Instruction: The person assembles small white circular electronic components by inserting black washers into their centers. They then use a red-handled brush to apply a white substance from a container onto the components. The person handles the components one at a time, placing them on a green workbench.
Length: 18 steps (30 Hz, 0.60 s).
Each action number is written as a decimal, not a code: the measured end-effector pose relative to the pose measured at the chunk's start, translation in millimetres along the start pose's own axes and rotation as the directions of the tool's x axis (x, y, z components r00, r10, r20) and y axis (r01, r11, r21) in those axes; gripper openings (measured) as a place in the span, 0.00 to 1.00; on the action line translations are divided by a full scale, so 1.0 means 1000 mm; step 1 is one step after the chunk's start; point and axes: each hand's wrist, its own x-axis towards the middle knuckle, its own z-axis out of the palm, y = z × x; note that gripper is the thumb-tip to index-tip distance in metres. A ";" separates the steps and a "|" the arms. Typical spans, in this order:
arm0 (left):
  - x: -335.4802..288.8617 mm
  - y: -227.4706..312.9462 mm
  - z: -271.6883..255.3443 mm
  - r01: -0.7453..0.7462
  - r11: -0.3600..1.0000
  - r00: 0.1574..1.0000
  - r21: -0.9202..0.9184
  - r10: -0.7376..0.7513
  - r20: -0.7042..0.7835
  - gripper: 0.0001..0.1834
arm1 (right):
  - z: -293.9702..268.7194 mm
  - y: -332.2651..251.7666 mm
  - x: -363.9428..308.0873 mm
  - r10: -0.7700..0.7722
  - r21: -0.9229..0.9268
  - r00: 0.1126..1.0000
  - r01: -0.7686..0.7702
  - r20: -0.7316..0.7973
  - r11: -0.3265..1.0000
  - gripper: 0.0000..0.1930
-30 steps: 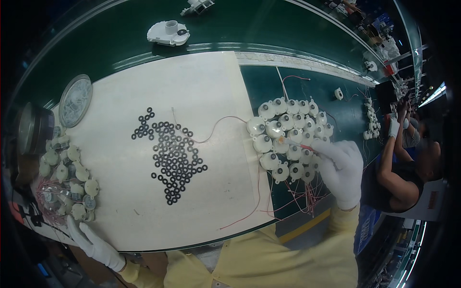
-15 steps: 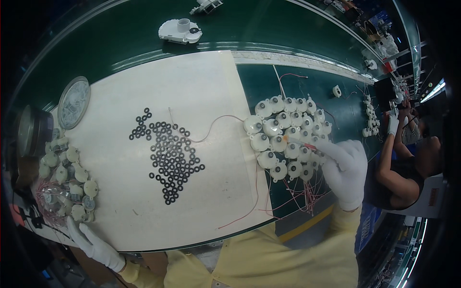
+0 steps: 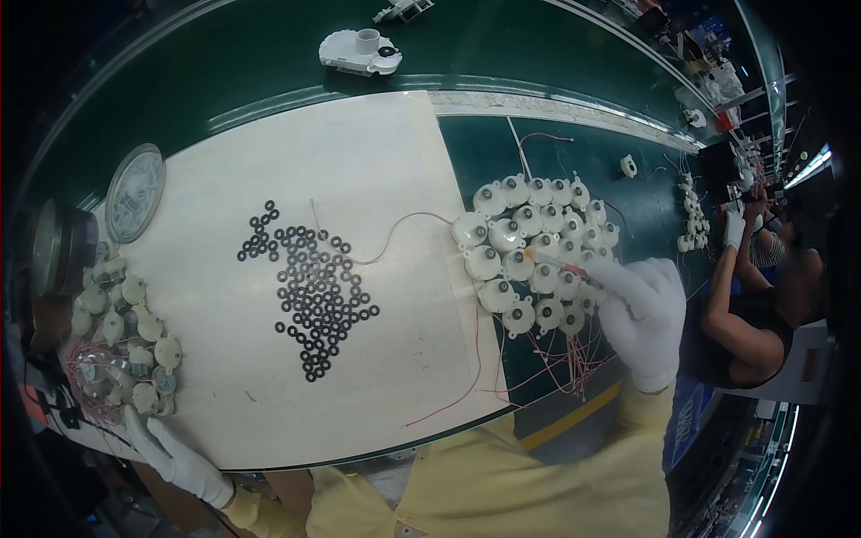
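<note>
My right hand (image 3: 644, 316), in a white glove, holds a thin pen-like tool (image 3: 558, 262) whose tip touches a cluster of several round white motor housings (image 3: 529, 251) with red wires, lying at the right edge of the white mat (image 3: 359, 170). My left hand (image 3: 175, 457), also gloved, rests at the mat's lower left edge, fingers apart, next to a second pile of white housings (image 3: 121, 332). A spread of several small black rings (image 3: 314, 287) lies in the middle of the mat.
A round metal lid (image 3: 134, 193) and a dark tin (image 3: 58, 251) sit at far left. A white plastic assembly (image 3: 360, 49) rides the green conveyor belt (image 3: 224, 63) behind. Another person (image 3: 762, 296) works at the right. Loose red wires (image 3: 448, 403) trail off the mat.
My right hand has shifted slightly while keeping the tool tip on the white housings. My left hand stays at the mat's lower left edge.
</note>
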 end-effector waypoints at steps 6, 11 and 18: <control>0.001 -0.004 0.002 -0.013 1.000 1.000 0.002 0.013 0.003 0.21 | 0.005 -0.001 -0.002 -0.028 0.002 0.999 0.028 -0.014 1.000 0.20; 0.000 -0.001 -0.001 -0.005 1.000 1.000 0.026 0.005 -0.003 0.21 | -0.002 0.006 -0.012 0.048 0.009 0.999 -0.048 -0.011 0.999 0.21; 0.001 -0.003 0.000 -0.023 0.999 1.000 0.022 0.023 0.008 0.21 | 0.001 0.012 -0.030 0.137 0.081 0.988 -0.132 -0.065 0.988 0.21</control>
